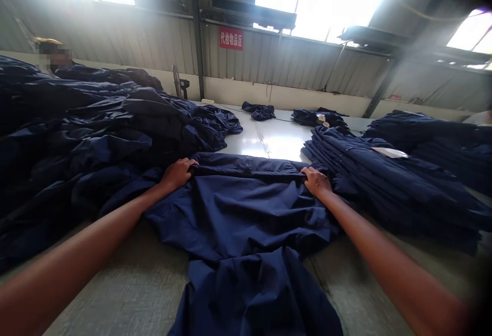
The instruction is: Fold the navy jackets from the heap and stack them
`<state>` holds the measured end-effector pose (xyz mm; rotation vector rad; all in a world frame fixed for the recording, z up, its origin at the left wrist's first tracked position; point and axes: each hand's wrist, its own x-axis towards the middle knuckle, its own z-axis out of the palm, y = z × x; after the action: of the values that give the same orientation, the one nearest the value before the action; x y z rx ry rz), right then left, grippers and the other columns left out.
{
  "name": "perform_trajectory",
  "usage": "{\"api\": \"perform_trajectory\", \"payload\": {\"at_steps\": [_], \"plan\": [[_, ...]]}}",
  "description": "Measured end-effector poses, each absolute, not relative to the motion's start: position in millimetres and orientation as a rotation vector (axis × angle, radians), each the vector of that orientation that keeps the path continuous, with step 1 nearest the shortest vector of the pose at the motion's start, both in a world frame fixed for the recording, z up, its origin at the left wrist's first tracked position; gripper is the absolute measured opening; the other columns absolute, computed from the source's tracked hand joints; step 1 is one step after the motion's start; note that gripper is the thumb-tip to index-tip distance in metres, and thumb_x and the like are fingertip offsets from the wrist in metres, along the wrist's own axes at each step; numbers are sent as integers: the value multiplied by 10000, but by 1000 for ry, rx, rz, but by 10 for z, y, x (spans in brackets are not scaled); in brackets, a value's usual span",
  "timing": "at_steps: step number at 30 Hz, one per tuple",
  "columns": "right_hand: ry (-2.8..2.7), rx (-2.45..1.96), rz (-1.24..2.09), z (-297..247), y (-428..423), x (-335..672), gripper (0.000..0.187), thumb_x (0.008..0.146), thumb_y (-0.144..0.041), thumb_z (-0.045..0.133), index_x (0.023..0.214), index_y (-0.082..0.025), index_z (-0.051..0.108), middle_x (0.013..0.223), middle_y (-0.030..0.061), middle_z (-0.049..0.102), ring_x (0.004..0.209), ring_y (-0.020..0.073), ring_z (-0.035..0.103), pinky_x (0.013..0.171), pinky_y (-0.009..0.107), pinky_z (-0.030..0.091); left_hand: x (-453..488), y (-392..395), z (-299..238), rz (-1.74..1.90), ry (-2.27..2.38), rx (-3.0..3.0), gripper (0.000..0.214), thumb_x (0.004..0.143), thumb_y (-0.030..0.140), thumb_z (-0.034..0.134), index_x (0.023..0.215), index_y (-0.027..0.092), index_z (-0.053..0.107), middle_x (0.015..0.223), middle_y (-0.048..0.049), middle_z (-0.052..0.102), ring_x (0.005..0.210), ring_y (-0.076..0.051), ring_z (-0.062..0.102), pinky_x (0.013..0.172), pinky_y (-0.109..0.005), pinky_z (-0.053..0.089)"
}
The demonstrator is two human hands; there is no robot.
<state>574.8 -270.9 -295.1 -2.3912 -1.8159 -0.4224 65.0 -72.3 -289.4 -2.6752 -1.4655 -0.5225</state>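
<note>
A navy blue garment (246, 213) lies spread over the table in front of me, its near part bunched and hanging toward me. Its exact kind cannot be made out. Along its far edge runs a folded, seamed band (248, 164). My left hand (179, 173) grips the left end of this band, fingers curled over the cloth. At the opposite end, my right hand (317, 180) holds the band between thumb and fingers. The cloth between both hands is stretched fairly straight, with loose creases below it.
On the left rises a large loose heap of navy garments (96, 136). To the right lies a neat stack of folded ones (384, 177) with a paper slip (390, 152) on top. Smaller bundles (321, 117) and a black fan (180, 84) stand farther back. A person (54, 54) is behind the heap.
</note>
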Motion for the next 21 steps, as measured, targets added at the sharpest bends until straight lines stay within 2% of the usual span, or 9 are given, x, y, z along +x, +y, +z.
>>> {"api": "perform_trajectory", "payload": {"at_steps": [12,21], "plan": [[-1686,-2260,-392,-3080,-2566,5884,311,964,-260,578,1254,-258,689,1200,83,708,1067,270,671,842,331,480,683,-630,-2927,-486,-1501,-2649,326,984,231,524,1268,195,683,1191,-93,662,1159,-256,603,1050,-368,466],[-1683,-2280,-389,-3061,-2543,5876,290,968,-273,584,1232,-263,704,1174,83,710,1055,267,670,852,325,478,671,-559,-2949,-437,-1522,-2647,341,970,248,517,1277,235,666,1241,-80,662,1197,-264,597,1054,-381,474]]}}
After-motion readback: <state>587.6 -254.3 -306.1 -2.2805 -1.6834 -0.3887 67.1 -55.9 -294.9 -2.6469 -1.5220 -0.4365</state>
